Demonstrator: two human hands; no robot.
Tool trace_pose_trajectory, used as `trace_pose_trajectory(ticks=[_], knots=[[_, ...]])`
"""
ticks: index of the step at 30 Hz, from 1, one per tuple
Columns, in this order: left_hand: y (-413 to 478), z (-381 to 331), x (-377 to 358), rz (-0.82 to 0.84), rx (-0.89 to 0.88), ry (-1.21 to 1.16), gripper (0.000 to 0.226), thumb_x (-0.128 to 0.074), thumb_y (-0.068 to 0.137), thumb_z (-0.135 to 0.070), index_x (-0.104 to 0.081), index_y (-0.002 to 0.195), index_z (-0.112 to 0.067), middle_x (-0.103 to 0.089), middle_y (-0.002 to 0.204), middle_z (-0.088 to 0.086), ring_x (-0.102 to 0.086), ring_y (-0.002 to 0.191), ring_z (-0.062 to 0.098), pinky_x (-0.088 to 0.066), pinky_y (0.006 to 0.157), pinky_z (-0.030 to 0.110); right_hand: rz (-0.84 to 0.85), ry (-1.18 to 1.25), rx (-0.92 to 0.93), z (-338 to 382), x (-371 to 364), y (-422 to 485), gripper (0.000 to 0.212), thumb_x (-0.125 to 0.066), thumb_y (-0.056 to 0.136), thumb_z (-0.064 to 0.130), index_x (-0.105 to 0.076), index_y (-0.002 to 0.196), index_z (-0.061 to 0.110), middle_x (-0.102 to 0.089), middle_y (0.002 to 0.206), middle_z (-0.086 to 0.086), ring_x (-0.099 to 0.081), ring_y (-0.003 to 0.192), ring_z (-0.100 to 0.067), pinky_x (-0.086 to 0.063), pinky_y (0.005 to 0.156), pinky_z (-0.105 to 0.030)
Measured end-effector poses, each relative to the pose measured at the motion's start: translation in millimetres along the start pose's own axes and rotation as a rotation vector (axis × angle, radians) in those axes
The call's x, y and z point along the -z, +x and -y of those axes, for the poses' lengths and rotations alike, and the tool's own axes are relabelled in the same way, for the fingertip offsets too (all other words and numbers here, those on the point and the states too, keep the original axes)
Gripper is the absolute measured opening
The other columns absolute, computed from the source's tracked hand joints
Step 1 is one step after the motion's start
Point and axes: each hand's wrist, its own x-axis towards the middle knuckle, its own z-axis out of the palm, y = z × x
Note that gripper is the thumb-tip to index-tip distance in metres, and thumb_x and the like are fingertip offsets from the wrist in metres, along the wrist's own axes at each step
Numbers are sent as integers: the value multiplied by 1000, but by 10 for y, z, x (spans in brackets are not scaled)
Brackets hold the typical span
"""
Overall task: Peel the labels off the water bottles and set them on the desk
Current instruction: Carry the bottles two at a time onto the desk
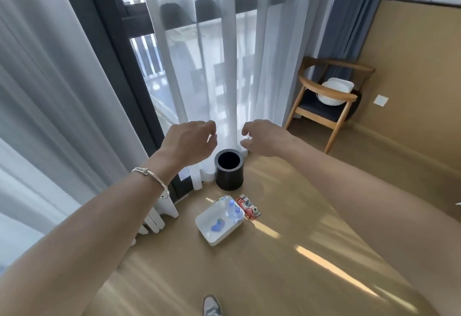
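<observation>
where sheer curtains (219,71) meet wood floor (274,273) — a tray (207,215) holds bottles (232,209).

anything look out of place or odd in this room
Yes: the white rectangular tray holding clear plastic water bottles sits on the wooden floor, a crumpled red printed wrapper loose beside it, and white dishes are stacked on the wooden chair.

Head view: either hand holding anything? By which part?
Nothing held. The left hand and right hand hover empty, fingers loosely curled; the water bottles are in the white tray below.
</observation>
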Motion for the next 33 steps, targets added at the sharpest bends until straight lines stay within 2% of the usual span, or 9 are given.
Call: trace_pose_trajectory(ticks=[5, 9, 13, 17, 20, 23, 28, 33], knots=[[666, 191, -220, -28, -23, -46, 28, -36, 99, -33, -56, 111, -18, -66, 96, -2, -63, 86, 25, -41, 66, 30, -8, -54, -35, -147, 140, 511, 40, -48, 96, 32, -50, 134, 19, -50, 132, -2, -56, 112, -22, -47, 91, -35], [1316, 425, -371, -67, -59, -91, 27, -37, 98, -33, -56, 110, -19, -67, 96, -2, -64, 89, 25, -40, 66, 30, -46, -123, -107, -288, 417, 994, 40, -47, 96, 32, -49, 134, 19, -49, 133, -3, -55, 114, -23, -46, 87, -33], [1964, 756, -455, -85, -59, -144, 26, -37, 98, -33, -56, 110, -20, -67, 101, -3, -63, 94, 26, -41, 71, 31, -20, -184, -165, -352, 696, 1531, 41, -46, 97, 30, -48, 136, 16, -49, 134, -6, -55, 114, -25, -49, 94, -38], [2287, 1049, -633, -70, -37, -196, 26, -38, 97, -32, -56, 111, -19, -67, 103, -3, -62, 97, 27, -38, 71, 31, 59, -259, -212, -293, 563, 1998, 41, -47, 96, 29, -50, 134, 15, -53, 128, -5, -58, 109, -26, -52, 90, -41], [2327, 1300, -842, -50, -24, -226, 26, -38, 97, -33, -56, 111, -19, -67, 102, -2, -62, 96, 26, -40, 72, 31, 118, -346, -182, -177, 319, 2340, 35, -46, 94, 28, -54, 125, 13, -55, 119, -6, -60, 101, -27, -53, 82, -40], [2310, 1597, -1017, -14, 46, -226, 26, -38, 97, -33, -55, 112, -19, -67, 103, -1, -62, 97, 27, -38, 72, 31, 131, -346, -122, 44, 141, 2681, 33, -46, 92, 25, -55, 121, 12, -55, 115, -6, -60, 100, -28, -48, 69, -35], [2146, 1992, -1261, 76, 185, -233, 28, -36, 98, -34, -54, 115, -20, -66, 110, 0, -61, 98, 28, -40, 75, 34, 203, -363, 34, 403, -226, 3048, 34, -45, 94, 27, -53, 123, 13, -53, 118, -5, -58, 102, -28, -50, 84, -40], [1895, 2150, -1436, 114, 284, -231, 30, -34, 98, -33, -54, 116, -20, -66, 107, -2, -63, 91, 25, -43, 71, 33, 275, -387, 165, 498, -529, 3243, 34, -45, 95, 28, -52, 125, 12, -53, 119, -5, -57, 104, -28, -49, 81, -37]])
